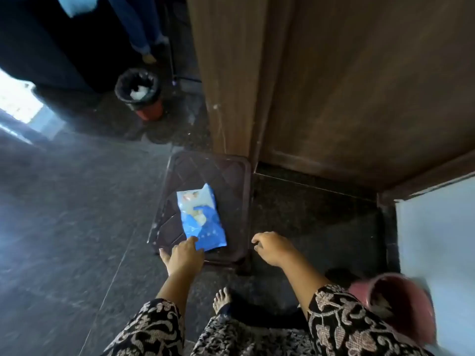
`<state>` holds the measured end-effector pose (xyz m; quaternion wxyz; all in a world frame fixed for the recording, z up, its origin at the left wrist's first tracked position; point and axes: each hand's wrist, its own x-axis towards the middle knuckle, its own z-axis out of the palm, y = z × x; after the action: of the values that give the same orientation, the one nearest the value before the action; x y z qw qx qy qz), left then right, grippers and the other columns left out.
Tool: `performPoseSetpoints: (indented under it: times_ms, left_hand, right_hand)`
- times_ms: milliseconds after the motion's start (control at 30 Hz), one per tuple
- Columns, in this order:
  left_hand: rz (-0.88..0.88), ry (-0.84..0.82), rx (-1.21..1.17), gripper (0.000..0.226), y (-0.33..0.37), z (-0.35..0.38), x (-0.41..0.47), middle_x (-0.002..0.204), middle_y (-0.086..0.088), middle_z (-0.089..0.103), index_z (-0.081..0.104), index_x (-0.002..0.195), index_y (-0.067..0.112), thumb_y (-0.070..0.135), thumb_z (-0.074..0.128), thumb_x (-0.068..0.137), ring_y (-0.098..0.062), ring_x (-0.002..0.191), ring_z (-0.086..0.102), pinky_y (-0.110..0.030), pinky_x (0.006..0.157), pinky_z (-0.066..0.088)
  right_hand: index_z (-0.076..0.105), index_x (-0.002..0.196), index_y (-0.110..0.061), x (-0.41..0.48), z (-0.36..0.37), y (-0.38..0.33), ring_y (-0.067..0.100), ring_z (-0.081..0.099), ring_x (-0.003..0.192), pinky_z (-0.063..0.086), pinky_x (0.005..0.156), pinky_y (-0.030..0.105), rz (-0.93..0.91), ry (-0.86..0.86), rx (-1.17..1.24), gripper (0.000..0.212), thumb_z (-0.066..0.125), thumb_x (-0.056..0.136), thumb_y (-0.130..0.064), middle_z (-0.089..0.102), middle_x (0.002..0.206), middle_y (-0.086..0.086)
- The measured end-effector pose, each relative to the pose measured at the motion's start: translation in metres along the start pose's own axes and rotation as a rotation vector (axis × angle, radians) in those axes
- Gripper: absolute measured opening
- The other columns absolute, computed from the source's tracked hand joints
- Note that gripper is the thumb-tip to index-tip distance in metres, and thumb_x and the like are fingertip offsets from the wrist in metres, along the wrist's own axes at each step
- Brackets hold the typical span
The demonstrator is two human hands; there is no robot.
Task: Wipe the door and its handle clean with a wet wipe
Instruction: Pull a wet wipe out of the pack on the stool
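A blue wet wipe packet (201, 218) lies flat on a dark plastic stool (232, 173) that stands on the stone floor (64, 214), just at the foot of the brown wooden door (359, 80). The left hand (184, 255) reaches to the near end of the packet, fingertips touching its edge, its grip apart and not clamped on it. The right hand (271, 247) hovers beside the stool's right edge, fingers loosely curled and holding nothing. A lined waste bin (138, 91) stands beyond the stool.
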<state>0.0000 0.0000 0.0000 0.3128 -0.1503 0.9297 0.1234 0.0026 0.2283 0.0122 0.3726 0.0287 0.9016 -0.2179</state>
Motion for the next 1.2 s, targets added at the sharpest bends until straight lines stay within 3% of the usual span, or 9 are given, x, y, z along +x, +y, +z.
performPoseSetpoints:
  times_ms: [233,533,700,900,1067,1200]
  left_hand:
    - [0.021,0.090,-0.261,0.040,-0.019,-0.013,0.030,0.132,0.000,0.056,0.053,0.130,0.030,0.026,0.051,0.091,-0.024,0.126,0.047,-0.050,0.113,0.026]
    - [0.088,0.104,-0.371,0.045,-0.017,-0.006,0.056,0.140,0.003,0.037,0.046,0.138,0.036,0.027,0.054,0.094,-0.021,0.132,0.029,-0.042,0.098,0.044]
    - [0.131,0.110,-0.370,0.046,-0.016,-0.004,0.061,0.145,0.003,0.031,0.044,0.139,0.037,0.032,0.055,0.095,-0.021,0.135,0.024,-0.043,0.094,0.047]
    - [0.162,0.141,-0.335,0.035,-0.010,-0.011,0.067,0.146,0.001,0.032,0.057,0.127,0.033,0.036,0.058,0.093,-0.021,0.135,0.024,-0.038,0.085,0.047]
    - [0.138,0.229,-0.307,0.028,-0.007,-0.017,0.073,0.138,0.003,0.039,0.064,0.107,0.025,0.042,0.068,0.085,-0.019,0.129,0.029,-0.036,0.075,0.051]
    - [0.172,0.230,-0.361,0.033,-0.005,-0.018,0.079,0.142,0.003,0.037,0.064,0.110,0.028,0.045,0.068,0.083,-0.020,0.133,0.027,-0.033,0.073,0.048]
  right_hand:
    - [0.063,0.109,-0.023,0.044,0.010,-0.072,0.028,0.059,0.106,0.049,0.088,0.037,-0.128,0.152,0.028,0.025,0.048,0.089,-0.021,0.064,0.118,0.003]
    - [0.051,0.124,-0.027,0.089,0.028,-0.115,0.028,0.060,0.103,0.050,0.077,0.038,-0.178,0.282,-0.061,0.033,0.049,0.091,-0.025,0.063,0.118,0.002]
    - [0.057,0.112,-0.022,0.095,0.030,-0.123,0.027,0.061,0.099,0.050,0.073,0.038,-0.103,0.343,-0.071,0.022,0.050,0.092,-0.022,0.063,0.115,0.002]
    - [0.061,0.091,-0.020,0.097,0.022,-0.131,0.023,0.061,0.089,0.046,0.063,0.031,-0.093,0.381,0.105,0.006,0.055,0.090,-0.020,0.065,0.102,0.001]
    - [0.059,0.086,-0.018,0.099,0.020,-0.133,0.022,0.062,0.086,0.055,0.070,0.038,-0.105,0.384,0.234,0.005,0.057,0.090,-0.019,0.067,0.098,0.003]
    - [0.057,0.083,-0.016,0.104,0.022,-0.134,0.018,0.061,0.079,0.052,0.070,0.031,-0.110,0.351,0.422,0.008,0.056,0.090,-0.014,0.064,0.085,0.001]
